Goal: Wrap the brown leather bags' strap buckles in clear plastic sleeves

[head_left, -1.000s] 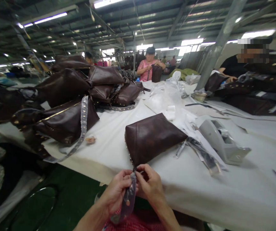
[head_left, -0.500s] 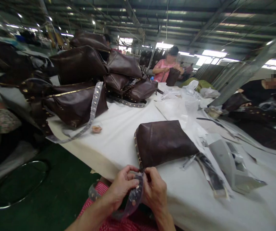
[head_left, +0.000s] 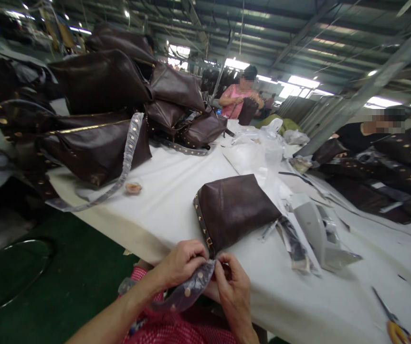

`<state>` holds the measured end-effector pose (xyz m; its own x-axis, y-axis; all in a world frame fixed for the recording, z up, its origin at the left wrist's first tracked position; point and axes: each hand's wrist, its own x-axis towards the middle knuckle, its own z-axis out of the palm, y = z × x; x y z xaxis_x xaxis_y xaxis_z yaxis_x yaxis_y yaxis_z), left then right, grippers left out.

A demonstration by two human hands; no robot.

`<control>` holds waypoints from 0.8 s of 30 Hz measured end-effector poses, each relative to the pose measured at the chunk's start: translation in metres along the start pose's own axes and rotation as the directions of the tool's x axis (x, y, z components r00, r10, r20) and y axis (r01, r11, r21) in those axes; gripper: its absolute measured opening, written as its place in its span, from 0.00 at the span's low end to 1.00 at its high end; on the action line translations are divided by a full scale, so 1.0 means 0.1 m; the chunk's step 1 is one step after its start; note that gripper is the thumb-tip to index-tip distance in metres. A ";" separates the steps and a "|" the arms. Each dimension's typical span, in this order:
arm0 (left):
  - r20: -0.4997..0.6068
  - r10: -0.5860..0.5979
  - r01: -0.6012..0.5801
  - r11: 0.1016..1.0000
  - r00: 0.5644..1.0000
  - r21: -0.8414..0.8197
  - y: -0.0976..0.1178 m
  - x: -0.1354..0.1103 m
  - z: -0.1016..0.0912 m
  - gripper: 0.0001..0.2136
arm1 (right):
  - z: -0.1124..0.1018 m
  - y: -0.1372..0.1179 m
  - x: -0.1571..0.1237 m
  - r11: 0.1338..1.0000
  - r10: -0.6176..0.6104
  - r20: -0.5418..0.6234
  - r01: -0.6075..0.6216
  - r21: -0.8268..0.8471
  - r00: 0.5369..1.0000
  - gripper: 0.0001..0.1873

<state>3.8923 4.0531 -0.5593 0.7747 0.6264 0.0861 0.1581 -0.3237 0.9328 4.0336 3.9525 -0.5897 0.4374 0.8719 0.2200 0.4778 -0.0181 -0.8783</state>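
Observation:
A dark brown leather bag (head_left: 239, 210) with gold studs along its edge lies on the white table (head_left: 176, 191) in front of me. From its near corner a studded strap wrapped in clear plastic (head_left: 187, 291) hangs down over the table edge towards my lap. My left hand (head_left: 180, 263) is closed on the upper part of that strap. My right hand (head_left: 232, 291) pinches the strap close to where it joins the bag, its fingers curled.
A heap of brown bags (head_left: 101, 110) fills the table's left. A grey tool (head_left: 316, 234), plastic wraps (head_left: 258, 148) and scissors (head_left: 395, 320) lie to the right. Two people work at the far side, one in pink (head_left: 239, 98), one in black (head_left: 355, 136).
The view has swung a little left and down. My hands have kept hold of the wrapped strap, which now trails more to the left across my lap.

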 end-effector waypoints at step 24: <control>0.192 -0.327 0.351 0.930 0.925 -0.108 0.14 0.53 -0.04 0.04 | -0.42 -0.06 0.67 0.623 -0.544 0.359 0.652 -0.433 0.759 0.10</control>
<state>3.9335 4.0846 -0.5398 0.7826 0.5495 -0.2925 0.3531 -0.0048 0.9356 4.0918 3.9908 -0.5520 -0.2016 0.8470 0.4920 0.9125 0.3450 -0.2200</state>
